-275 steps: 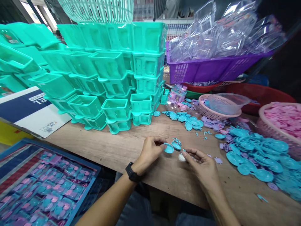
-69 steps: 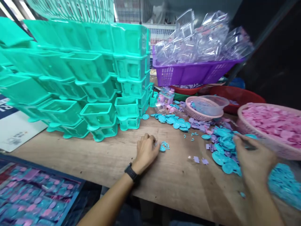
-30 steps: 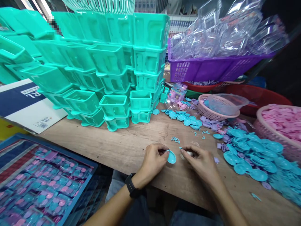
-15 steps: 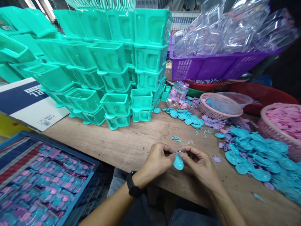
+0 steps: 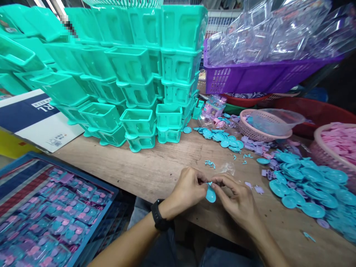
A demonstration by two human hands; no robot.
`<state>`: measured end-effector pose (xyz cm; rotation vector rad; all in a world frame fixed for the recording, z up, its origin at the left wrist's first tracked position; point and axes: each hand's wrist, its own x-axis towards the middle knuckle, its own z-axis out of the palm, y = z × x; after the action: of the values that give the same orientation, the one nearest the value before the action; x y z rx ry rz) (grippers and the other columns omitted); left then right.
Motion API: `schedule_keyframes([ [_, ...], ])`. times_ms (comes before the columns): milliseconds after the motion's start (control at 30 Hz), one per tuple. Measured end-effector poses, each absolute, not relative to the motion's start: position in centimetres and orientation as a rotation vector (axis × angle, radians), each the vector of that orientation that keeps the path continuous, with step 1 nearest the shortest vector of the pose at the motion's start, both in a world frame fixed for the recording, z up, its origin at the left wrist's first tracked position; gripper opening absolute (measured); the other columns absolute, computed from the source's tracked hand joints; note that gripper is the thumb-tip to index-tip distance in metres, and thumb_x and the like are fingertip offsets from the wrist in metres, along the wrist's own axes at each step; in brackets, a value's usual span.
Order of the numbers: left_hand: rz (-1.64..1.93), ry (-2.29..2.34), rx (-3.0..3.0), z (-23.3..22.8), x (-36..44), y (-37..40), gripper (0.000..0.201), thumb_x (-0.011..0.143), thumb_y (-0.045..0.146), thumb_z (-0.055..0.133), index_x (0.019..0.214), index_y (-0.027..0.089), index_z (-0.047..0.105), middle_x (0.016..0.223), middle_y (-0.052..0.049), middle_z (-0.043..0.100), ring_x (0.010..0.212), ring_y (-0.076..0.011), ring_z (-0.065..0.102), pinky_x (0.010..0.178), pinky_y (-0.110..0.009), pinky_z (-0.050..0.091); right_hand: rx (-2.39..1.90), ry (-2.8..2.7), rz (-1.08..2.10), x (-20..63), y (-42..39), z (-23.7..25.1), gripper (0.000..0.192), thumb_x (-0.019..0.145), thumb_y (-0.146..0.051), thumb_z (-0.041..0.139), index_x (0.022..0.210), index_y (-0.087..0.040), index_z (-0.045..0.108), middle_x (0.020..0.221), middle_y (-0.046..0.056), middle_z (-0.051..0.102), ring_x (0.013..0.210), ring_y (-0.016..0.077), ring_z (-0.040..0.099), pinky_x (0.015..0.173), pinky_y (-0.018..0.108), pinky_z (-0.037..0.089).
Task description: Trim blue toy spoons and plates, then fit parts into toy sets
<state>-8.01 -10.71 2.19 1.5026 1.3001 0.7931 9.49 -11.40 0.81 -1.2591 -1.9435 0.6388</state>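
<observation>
Head view, items as seen:

- Left hand: fingers curled in, tips pinching the upper end of a small blue spoon-shaped part. A black wrist band sits on this arm.
- Right hand: fingers bent, thumb and forefinger closed on the same part from the other side. The two hands meet above the near edge of the worktop; the part hangs between them, bowl end downward.
- Crumpled clear film: on the worktop just beyond the hands.
- Loose blue pieces: small bits, lying a little further back.
- Heap of blue spoon parts: right of the hands, spread over the worktop, with small purple pieces at its near edge.
- Stacked teal bins: several rows high, at the back left.
- Purple basket: back right, filled with clear blister shells.
- Pink baskets: one round holding a clear bowl, another at far right with pink pieces.
- Blue tray: lower left, below the worktop edge, filled with packed sets.
- White and navy box: far left.
</observation>
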Motion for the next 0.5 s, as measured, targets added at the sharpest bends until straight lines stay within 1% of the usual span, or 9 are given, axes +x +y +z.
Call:
schedule_keyframes([
  [167, 0.806, 1.320, 1.492, 1.5, -7.6, -10.8, 0.017, 0.070, 0.013, 0.061, 0.063, 0.011, 0.076, 0.057, -0.001, 0.067, 0.056, -0.0135, 0.055, 0.052, -0.023, 0.035, -1.200, -1.928, 0.536, 9.2, -11.9, 0.0, 0.016, 0.093, -0.028, 0.059, 0.085, -0.025, 0.073, 0.084, 0.004, 0.076, 0.080, 0.0202, 0.071, 0.073, 0.030, 0.054],
  [233, 0.824, 1.291, 1.475, 1.1, -7.1, -10.9, 0.017, 0.072, 0.015, 0.062, 0.064, 0.012, 0.076, 0.060, -0.002, 0.069, 0.058, -0.0145, 0.057, 0.054, -0.023, 0.038, -1.219, -1.930, 0.540, 9.4, -12.0, -0.2, 0.017, 0.094, -0.028, 0.059, 0.085, -0.025, 0.073, 0.085, 0.003, 0.076, 0.080, 0.0199, 0.071, 0.072, 0.029, 0.054],
  [300, 0.843, 1.200, 1.442, 0.8, -6.4, -10.7, 0.019, 0.078, 0.019, 0.061, 0.070, 0.012, 0.077, 0.067, -0.004, 0.072, 0.063, -0.0156, 0.062, 0.058, -0.023, 0.043, -1.274, -1.916, 0.546, 10.2, -11.8, -0.2, 0.017, 0.093, -0.031, 0.059, 0.084, -0.026, 0.073, 0.083, 0.003, 0.075, 0.077, 0.0195, 0.070, 0.068, 0.028, 0.053],
  [367, 0.810, 1.090, 1.444, 0.8, -5.6, -9.8, 0.023, 0.083, 0.026, 0.062, 0.084, 0.011, 0.079, 0.074, -0.005, 0.075, 0.067, -0.0170, 0.065, 0.060, -0.023, 0.045, -1.371, -1.841, 0.500, 12.0, -11.4, 0.1, 0.019, 0.090, -0.038, 0.060, 0.083, -0.026, 0.073, 0.079, 0.003, 0.075, 0.070, 0.0196, 0.069, 0.063, 0.029, 0.052],
  [433, 0.771, 1.073, 1.550, 0.8, -5.1, -7.8, 0.027, 0.084, 0.032, 0.066, 0.096, 0.011, 0.079, 0.079, -0.006, 0.076, 0.071, -0.0183, 0.067, 0.061, -0.024, 0.047, -1.522, -1.669, 0.349, 15.3, -10.9, 0.5, 0.024, 0.086, -0.048, 0.060, 0.084, -0.027, 0.072, 0.075, 0.003, 0.073, 0.064, 0.0214, 0.066, 0.058, 0.032, 0.050],
  [500, 0.776, 1.238, 1.748, 0.8, -4.8, -4.5, 0.025, 0.086, 0.030, 0.067, 0.100, 0.012, 0.077, 0.081, -0.006, 0.076, 0.075, -0.0188, 0.068, 0.065, -0.024, 0.049, -1.697, -1.443, 0.135, 20.3, -10.2, 1.1, 0.030, 0.082, -0.056, 0.062, 0.090, -0.028, 0.071, 0.076, 0.006, 0.072, 0.064, 0.0251, 0.065, 0.055, 0.035, 0.047],
])
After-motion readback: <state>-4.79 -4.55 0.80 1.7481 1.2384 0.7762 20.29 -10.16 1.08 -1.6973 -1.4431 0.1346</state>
